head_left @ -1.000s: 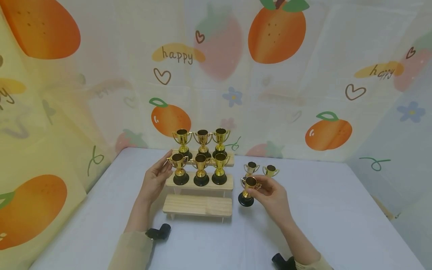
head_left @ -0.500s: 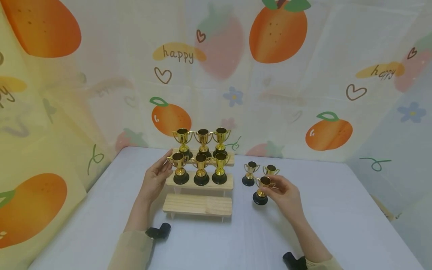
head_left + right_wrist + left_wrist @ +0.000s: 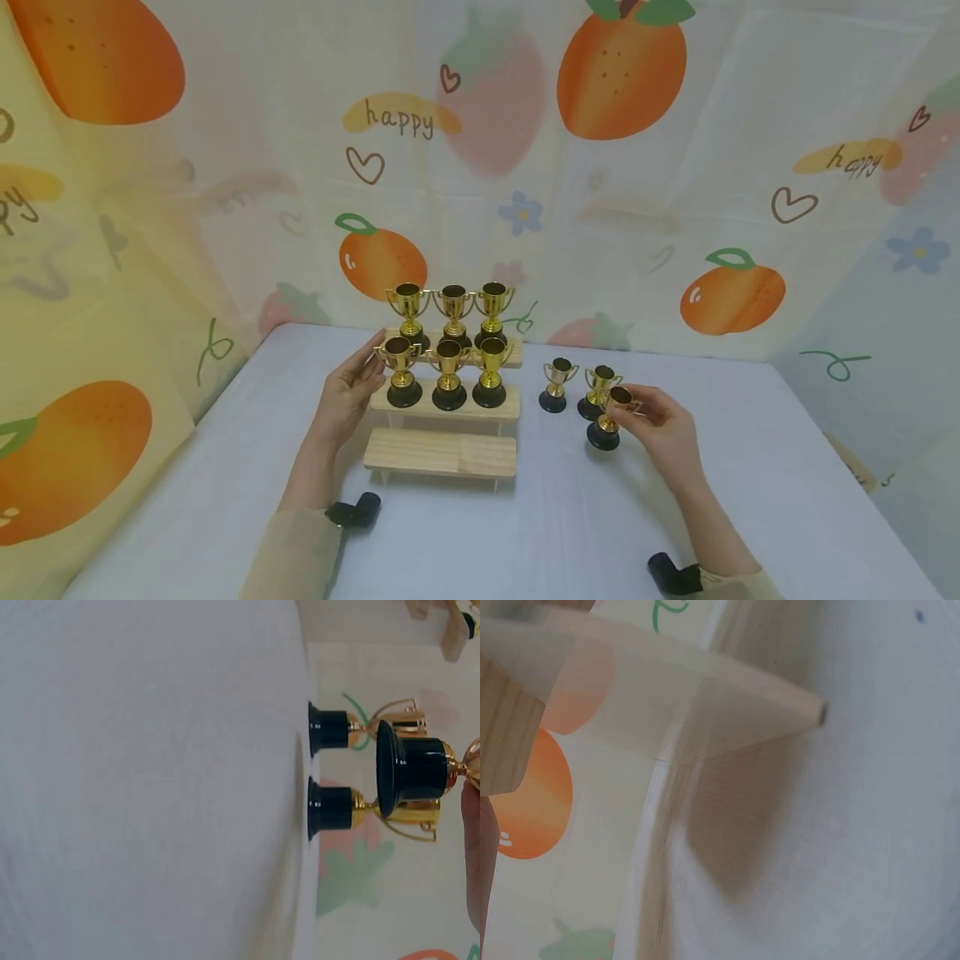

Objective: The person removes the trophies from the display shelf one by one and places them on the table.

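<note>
My right hand (image 3: 663, 437) pinches a small gold trophy cup (image 3: 604, 435) with a round black base. In the right wrist view its base (image 3: 412, 769) hangs clear of the tablecloth. Close behind it stand two more trophies on the table, one nearer the stand (image 3: 553, 398) and one partly covered by the held cup (image 3: 592, 407). At the left side of a three-tier wooden stand, my left hand (image 3: 348, 398) rests its extended fingers and thumb against the shelf ends. Three trophies stand on the top shelf (image 3: 512, 354) and three on the middle shelf (image 3: 512, 408). The bottom shelf (image 3: 440, 454) is bare wood.
A white cloth (image 3: 525, 542) covers the table, which reaches back to a fruit-printed curtain (image 3: 637, 192). Clear supports hold up the shelves. The left wrist view shows a shelf end (image 3: 510, 727) and a see-through side support (image 3: 750, 697) very close.
My right hand has carried the held trophy to the right, away from the stand, in front of the right standing trophy. My left hand stays at the stand.
</note>
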Demonstrator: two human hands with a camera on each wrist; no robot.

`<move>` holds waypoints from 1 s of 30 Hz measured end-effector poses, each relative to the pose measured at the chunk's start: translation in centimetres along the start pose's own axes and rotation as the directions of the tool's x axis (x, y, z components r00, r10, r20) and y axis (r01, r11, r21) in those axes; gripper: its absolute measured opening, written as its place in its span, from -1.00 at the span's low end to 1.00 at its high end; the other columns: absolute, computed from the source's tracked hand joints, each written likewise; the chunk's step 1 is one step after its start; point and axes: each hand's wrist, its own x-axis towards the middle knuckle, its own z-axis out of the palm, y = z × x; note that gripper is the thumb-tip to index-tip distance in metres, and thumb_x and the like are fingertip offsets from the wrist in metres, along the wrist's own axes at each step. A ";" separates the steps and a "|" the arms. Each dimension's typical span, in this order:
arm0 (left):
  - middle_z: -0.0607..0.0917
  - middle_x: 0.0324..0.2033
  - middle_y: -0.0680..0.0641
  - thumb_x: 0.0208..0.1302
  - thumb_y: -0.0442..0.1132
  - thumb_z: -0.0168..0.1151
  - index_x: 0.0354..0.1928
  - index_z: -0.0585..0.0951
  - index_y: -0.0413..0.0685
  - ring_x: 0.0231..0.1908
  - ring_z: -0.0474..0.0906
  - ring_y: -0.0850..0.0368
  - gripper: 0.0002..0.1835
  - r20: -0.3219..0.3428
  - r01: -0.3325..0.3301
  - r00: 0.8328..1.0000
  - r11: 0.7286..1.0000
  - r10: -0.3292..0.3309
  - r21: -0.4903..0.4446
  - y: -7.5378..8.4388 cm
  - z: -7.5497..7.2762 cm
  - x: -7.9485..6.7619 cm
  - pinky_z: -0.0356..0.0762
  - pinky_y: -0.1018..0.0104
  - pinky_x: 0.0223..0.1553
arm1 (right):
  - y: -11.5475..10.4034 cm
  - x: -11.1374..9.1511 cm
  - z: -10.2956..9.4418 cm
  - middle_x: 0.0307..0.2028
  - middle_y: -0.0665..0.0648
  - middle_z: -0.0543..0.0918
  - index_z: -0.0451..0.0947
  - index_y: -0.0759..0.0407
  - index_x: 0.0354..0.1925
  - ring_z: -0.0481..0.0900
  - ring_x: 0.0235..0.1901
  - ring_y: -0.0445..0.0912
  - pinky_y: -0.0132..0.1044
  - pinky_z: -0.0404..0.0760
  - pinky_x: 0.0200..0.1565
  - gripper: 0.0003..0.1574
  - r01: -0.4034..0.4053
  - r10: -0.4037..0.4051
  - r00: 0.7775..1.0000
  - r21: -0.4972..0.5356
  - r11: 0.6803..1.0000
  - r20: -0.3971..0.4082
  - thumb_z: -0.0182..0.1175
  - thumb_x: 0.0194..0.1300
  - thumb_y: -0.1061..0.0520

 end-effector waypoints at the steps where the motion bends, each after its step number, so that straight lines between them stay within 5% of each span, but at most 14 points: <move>1: 0.07 0.57 -0.09 0.30 -0.64 -0.02 0.50 0.05 -0.35 0.27 0.38 0.61 -0.27 -0.001 -0.001 1.000 1.000 0.001 -0.001 0.0 0.0 0.0 0.34 0.62 0.36 | 0.1 0.0 -0.2 -0.28 -0.37 0.69 0.55 0.41 0.07 0.66 -0.30 -0.41 -0.61 0.71 -0.22 -0.49 0.003 -0.003 1.000 -0.002 1.000 -0.001 0.40 0.15 0.29; 14: 0.12 0.55 -0.05 0.29 -0.64 0.00 0.49 0.06 -0.37 0.27 0.39 0.59 -0.27 -0.004 -0.016 1.000 1.000 0.016 0.005 -0.1 0.1 0.0 0.34 0.61 0.36 | 0.8 1.5 -3.0 -0.30 -0.43 0.65 0.53 0.39 0.10 0.61 -0.32 -0.44 -0.68 0.66 -0.23 -0.49 0.015 -0.018 0.999 -0.077 0.997 -0.039 0.37 0.21 0.24; 30: 0.16 0.55 0.04 0.30 -0.64 -0.01 0.49 0.07 -0.33 0.27 0.38 0.61 -0.27 0.001 -0.006 1.000 1.000 0.006 0.005 0.0 0.0 0.0 0.33 0.61 0.36 | 2.2 3.1 -4.4 -0.27 -0.48 0.60 0.50 0.38 0.15 0.58 -0.25 -0.54 -0.70 0.65 -0.18 -0.43 -0.002 0.007 1.000 -0.151 0.988 0.028 0.36 0.24 0.17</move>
